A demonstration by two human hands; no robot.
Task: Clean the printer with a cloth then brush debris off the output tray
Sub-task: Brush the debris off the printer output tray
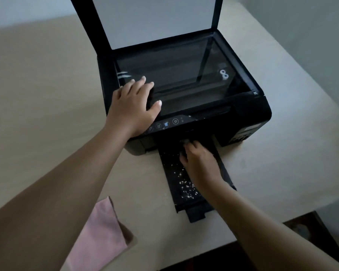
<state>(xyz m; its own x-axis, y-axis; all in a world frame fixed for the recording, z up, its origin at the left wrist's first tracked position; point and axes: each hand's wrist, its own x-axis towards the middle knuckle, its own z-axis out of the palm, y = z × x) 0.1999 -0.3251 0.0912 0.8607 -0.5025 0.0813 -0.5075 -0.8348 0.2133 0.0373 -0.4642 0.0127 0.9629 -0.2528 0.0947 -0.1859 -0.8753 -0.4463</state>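
Observation:
A black printer [249,112] stands on the beige table [47,94] with its scanner lid [155,20] raised. My left hand [133,106] lies flat on the front left corner of the scanner glass, fingers spread, holding nothing. The black output tray [176,180] sticks out toward me, sprinkled with pale debris [184,184]. My right hand [200,163] rests on the tray near the printer's slot with fingers curled; something small and dark may be under the fingertips, but I cannot tell. A pink cloth [100,235] lies on the table near the front edge, partly under my left forearm.
The table's front edge [204,251] runs close to me, with dark floor beyond it. The right table edge falls away beside the printer. A pale wall stands behind the raised lid.

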